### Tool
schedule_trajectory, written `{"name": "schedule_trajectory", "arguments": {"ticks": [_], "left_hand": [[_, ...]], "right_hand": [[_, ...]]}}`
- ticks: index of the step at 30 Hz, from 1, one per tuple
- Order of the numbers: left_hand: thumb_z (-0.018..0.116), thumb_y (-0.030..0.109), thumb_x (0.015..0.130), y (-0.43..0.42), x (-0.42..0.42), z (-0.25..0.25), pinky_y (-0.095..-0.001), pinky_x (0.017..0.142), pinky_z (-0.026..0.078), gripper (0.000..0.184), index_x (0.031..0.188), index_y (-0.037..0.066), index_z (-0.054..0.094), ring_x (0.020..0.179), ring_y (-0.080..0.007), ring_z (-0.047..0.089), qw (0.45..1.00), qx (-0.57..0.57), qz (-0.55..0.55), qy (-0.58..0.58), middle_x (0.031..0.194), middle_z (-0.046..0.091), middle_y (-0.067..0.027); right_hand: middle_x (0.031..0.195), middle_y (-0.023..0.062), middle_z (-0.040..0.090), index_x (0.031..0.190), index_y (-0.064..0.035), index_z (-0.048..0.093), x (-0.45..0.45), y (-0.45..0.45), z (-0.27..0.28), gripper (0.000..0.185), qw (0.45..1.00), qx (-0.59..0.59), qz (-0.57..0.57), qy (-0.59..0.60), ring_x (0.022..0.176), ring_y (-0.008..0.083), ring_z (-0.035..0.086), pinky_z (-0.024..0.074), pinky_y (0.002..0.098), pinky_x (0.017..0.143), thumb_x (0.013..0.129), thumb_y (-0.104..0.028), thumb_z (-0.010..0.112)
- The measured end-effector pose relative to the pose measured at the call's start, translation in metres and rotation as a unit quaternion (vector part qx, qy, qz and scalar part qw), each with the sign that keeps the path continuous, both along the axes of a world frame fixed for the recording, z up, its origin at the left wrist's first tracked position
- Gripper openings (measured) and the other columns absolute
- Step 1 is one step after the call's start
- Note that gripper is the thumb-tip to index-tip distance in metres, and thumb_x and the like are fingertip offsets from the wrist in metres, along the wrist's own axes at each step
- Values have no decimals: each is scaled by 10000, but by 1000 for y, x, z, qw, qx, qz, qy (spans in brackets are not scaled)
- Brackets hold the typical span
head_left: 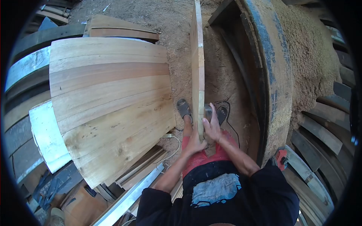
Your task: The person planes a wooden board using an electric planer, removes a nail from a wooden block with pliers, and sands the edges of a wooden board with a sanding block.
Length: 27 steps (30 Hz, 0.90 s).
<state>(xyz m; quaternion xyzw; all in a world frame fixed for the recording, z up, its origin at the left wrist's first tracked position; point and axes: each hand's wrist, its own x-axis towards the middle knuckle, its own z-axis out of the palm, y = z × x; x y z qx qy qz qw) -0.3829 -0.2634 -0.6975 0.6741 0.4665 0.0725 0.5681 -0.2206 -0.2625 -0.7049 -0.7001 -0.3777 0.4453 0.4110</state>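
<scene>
A wooden panel stands on edge before me, its narrow side facing up and its near end between my legs. My left hand is closed around that near end. On the panel's right side is my right hand, with the thumb near the panel's edge and the fingers stretched forward around a small dark block-like object. The object sits against the panel's right face; its exact kind is partly hidden by the hand.
To the left lies a wide panel of joined boards on a stack. A long sawdust-covered bench with blue paint runs along the right, beside a sawdust heap. A white cable and a red tool lie nearby.
</scene>
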Motion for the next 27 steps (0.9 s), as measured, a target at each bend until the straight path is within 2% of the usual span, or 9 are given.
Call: {"name": "schedule_trajectory", "arguments": {"ticks": [1, 4, 7, 9, 13, 20, 23, 24, 27], "left_hand": [[691, 55, 818, -6, 15, -2, -501, 1031, 509, 944, 1604, -6, 173, 1296, -492, 550, 995, -38, 82, 42, 1394, 533, -341], [672, 23, 785, -19, 23, -13, -502, 989, 534, 934, 1589, -19, 198, 1224, -509, 590, 991, 23, 86, 97, 1364, 544, -361], [655, -2, 761, -33, 17, -31, -510, 939, 553, 930, 1582, -20, 219, 1152, -515, 626, 989, 58, 98, 98, 1308, 576, -363], [641, -3, 758, -32, 14, -28, -519, 933, 550, 919, 1581, -25, 231, 1136, -511, 635, 989, 53, 93, 106, 1279, 594, -363], [643, 11, 782, -26, 23, -20, -512, 905, 562, 925, 1602, 29, 215, 1106, -482, 665, 987, 30, 94, 123, 1266, 629, -324], [666, 33, 809, -22, 27, -15, -505, 911, 569, 920, 1606, 53, 207, 1113, -466, 673, 986, 36, 97, 133, 1251, 647, -307], [658, 42, 789, -24, 24, -16, -509, 898, 561, 905, 1593, 23, 241, 1090, -468, 671, 985, 54, 99, 129, 1245, 632, -318], [660, 47, 790, -28, 21, -17, -511, 897, 560, 905, 1591, 21, 241, 1086, -470, 671, 985, 46, 101, 130, 1238, 632, -319], [664, 65, 797, -20, 16, -15, -519, 890, 555, 896, 1587, 18, 245, 1077, -481, 668, 986, 14, 97, 135, 1219, 633, -328]], "right_hand": [[1539, 333, 370, 1601, 51, 132, -9, -6, 3, 836, 1000, -12, -19, -4, 1455, 447, 374, 287, 480, 1215, 992, -318, 571], [1523, 325, 398, 1586, 66, 174, 2, 23, -14, 812, 997, 21, -58, -40, 1443, 447, 393, 304, 481, 1207, 992, -301, 588], [1485, 308, 452, 1568, 49, 260, 45, 114, -21, 746, 988, 77, -111, -81, 1389, 443, 451, 341, 481, 1181, 996, -288, 599], [1473, 305, 466, 1571, 31, 271, 56, 132, -31, 732, 990, 82, -105, -51, 1365, 442, 469, 352, 477, 1171, 996, -285, 597], [1469, 312, 466, 1581, -3, 274, 68, 136, -16, 727, 995, 36, -92, -17, 1345, 439, 486, 361, 477, 1160, 994, -284, 599], [1439, 326, 492, 1566, 55, 274, 35, 83, -23, 695, 993, 47, -100, -50, 1372, 447, 469, 353, 490, 1170, 1000, -236, 555], [1407, 314, 538, 1536, 55, 347, 82, 178, -25, 659, 987, 95, -130, -28, 1338, 421, 523, 387, 463, 1148, 1003, -265, 567], [1399, 310, 556, 1531, 51, 356, 98, 213, -31, 668, 982, 107, -135, -81, 1320, 419, 548, 411, 452, 1126, 1004, -295, 576], [1408, 310, 555, 1540, 28, 351, 130, 275, -24, 676, 986, 86, -127, -67, 1320, 428, 553, 424, 448, 1115, 1012, -338, 563]]}}
